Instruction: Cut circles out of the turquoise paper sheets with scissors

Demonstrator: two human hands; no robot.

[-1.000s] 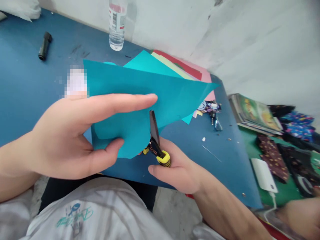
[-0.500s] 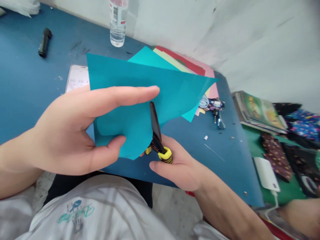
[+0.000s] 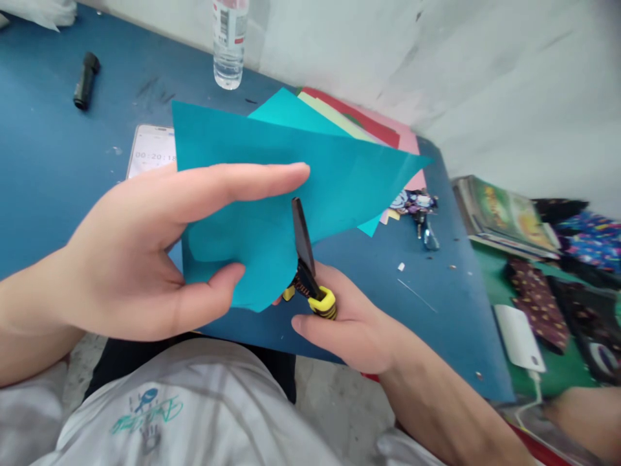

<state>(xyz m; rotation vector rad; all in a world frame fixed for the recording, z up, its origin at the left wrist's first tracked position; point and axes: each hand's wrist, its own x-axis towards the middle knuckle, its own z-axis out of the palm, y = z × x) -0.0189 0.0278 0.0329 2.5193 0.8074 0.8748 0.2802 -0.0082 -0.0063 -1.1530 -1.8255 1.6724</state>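
A teal sheet of paper (image 3: 242,142) is held up above the blue table by my left hand (image 3: 140,246). That hand's index finger and thumb lie across its near face; the other fingers are hidden behind it. My right hand (image 3: 349,317) grips a pair of scissors (image 3: 303,243) with black blades and yellow-and-black handles. One blade shows in front of the paper, its tip just below my left index fingertip; the other blade is behind the sheet. A curved cut edge runs along the paper's lower side on both sides of the scissors.
Behind the paper lie several coloured sheets (image 3: 378,116) and a phone (image 3: 150,152) showing a timer. A water bottle (image 3: 229,45) and a black cylindrical object (image 3: 87,81) stand farther back. At right are a keychain (image 3: 420,204), books (image 3: 509,217) and a white power bank (image 3: 519,336).
The right part of the teal paper has swung slightly outward to the right, and its lower edge looks straighter. Both hands and the scissors stay almost in place.
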